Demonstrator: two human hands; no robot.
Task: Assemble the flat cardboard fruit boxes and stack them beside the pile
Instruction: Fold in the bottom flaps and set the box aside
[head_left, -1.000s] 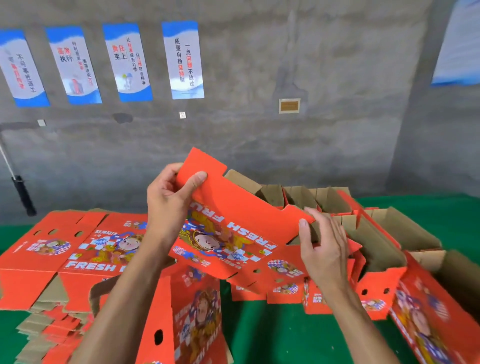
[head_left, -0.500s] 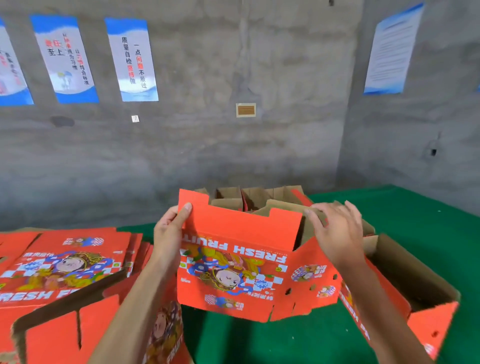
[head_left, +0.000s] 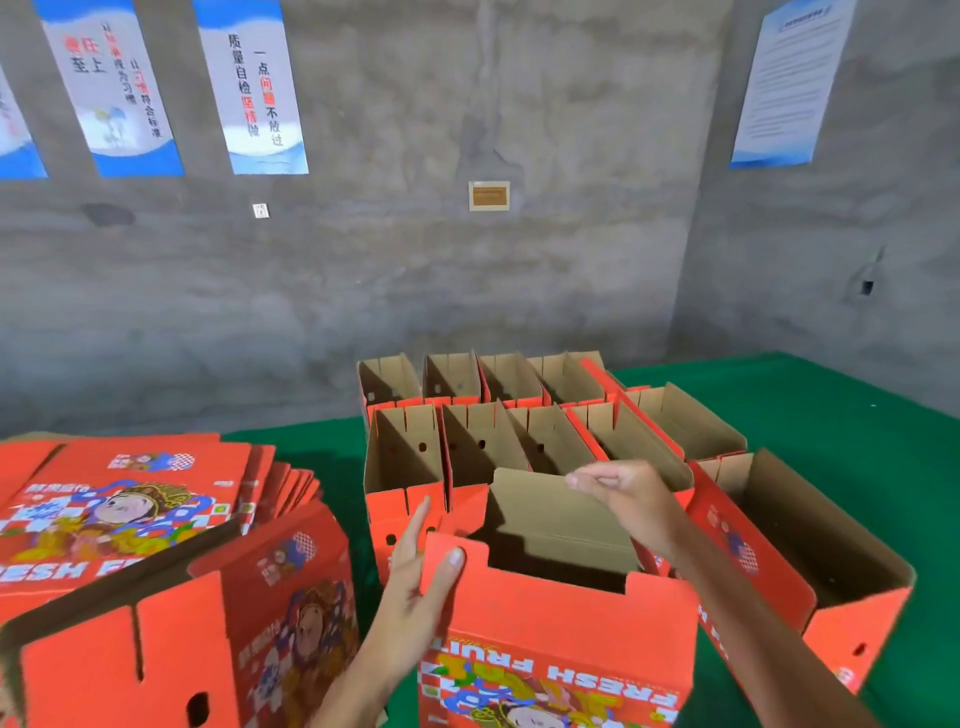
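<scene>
Partly cropped, both hands (head_left: 415, 566) (head_left: 623, 493) grip the box (head_left: 561, 623) — left edge, brown flap.

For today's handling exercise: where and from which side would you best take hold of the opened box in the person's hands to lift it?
Probably grip the opened box by its two short side walls near the top rim, one hand from the left, one from the right. It stands upright with an open top, and the left hand already clasps the near-left corner; the right hand pinches the far wall.

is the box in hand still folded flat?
No: the box stands opened into a rectangular tube, brown inside showing, with the left hand gripping its near corner and the right hand at its far wall.
</scene>
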